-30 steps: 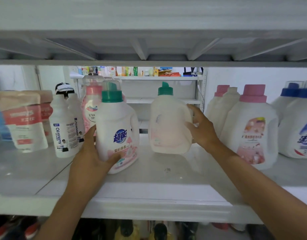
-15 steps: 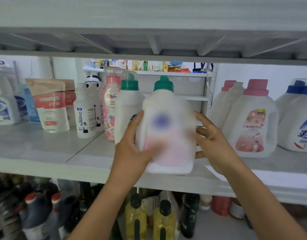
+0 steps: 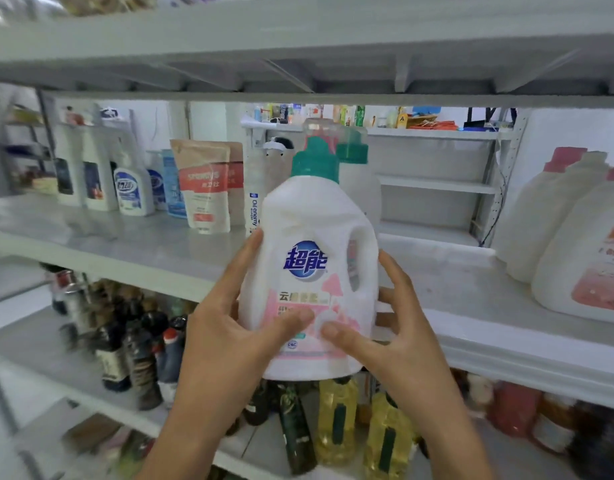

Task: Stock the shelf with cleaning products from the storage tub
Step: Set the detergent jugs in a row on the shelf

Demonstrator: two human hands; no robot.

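A white detergent bottle [image 3: 316,271] with a green cap and a blue-and-pink label is held upright in front of the white shelf [image 3: 506,344], its label facing me. My left hand [image 3: 229,334] grips its left side, thumb across the label. My right hand [image 3: 395,341] grips its right side by the handle, thumb on the lower label. A second green-capped white bottle [image 3: 359,181] stands on the shelf just behind it. The storage tub is not in view.
Left on the shelf stand spray bottles [image 3: 130,188], refill pouches [image 3: 203,188] and a tall white bottle [image 3: 253,199]. Large pink-capped jugs [image 3: 582,251] fill the right end. The lower shelf holds dark sauce bottles [image 3: 139,355] and yellow oil bottles [image 3: 336,420].
Both hands have drawn the green-capped bottle off the shelf toward me and turned its label to face me. My view has shifted left and down.
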